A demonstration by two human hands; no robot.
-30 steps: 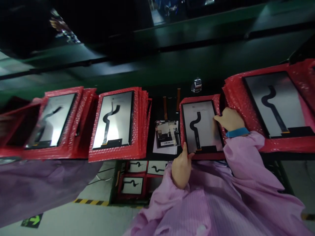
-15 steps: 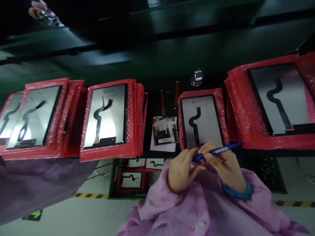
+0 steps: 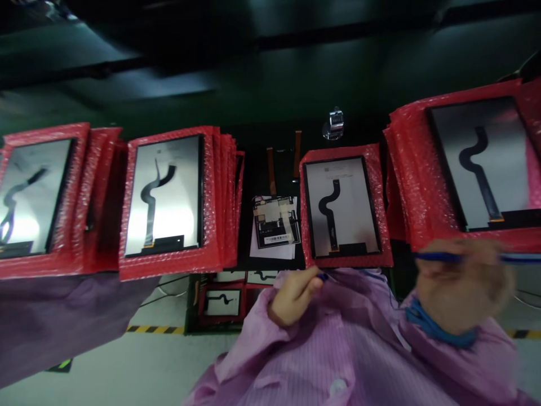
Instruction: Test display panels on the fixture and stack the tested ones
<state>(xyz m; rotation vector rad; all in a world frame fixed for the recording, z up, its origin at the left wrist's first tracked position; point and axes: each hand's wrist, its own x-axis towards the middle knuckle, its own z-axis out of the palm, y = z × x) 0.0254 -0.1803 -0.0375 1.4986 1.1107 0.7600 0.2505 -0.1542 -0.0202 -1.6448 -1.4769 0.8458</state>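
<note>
My left hand point(image 3: 291, 298) is closed on a small blue pen cap point(image 3: 323, 277), just below the near edge of a red bubble-wrap bag. On that bag lies a display panel point(image 3: 350, 211) with a curved black ribbon cable point(image 3: 327, 207). To the right, my right hand point(image 3: 462, 287), smeared by motion, grips a blue pen point(image 3: 437, 257). The pen lies nearly level, close to the front of the right stack of red bubble-wrap bags point(image 3: 416, 186). Another display panel point(image 3: 505, 175) tops that stack.
Stacks of red bags with panels point(image 3: 175, 197) stand on the left. Between them and the middle panel sits an opened device point(image 3: 275, 221) on white paper, with orange flex strips point(image 3: 271, 169). A metal counter point(image 3: 335, 124) stands behind. Below is a crate of panels point(image 3: 222, 303); a purple sleeve point(image 3: 63, 316) shows left.
My hands have parted. The right hand has carried the pen right, toward the right stack, while the left keeps the cap. The view has shifted slightly right.
</note>
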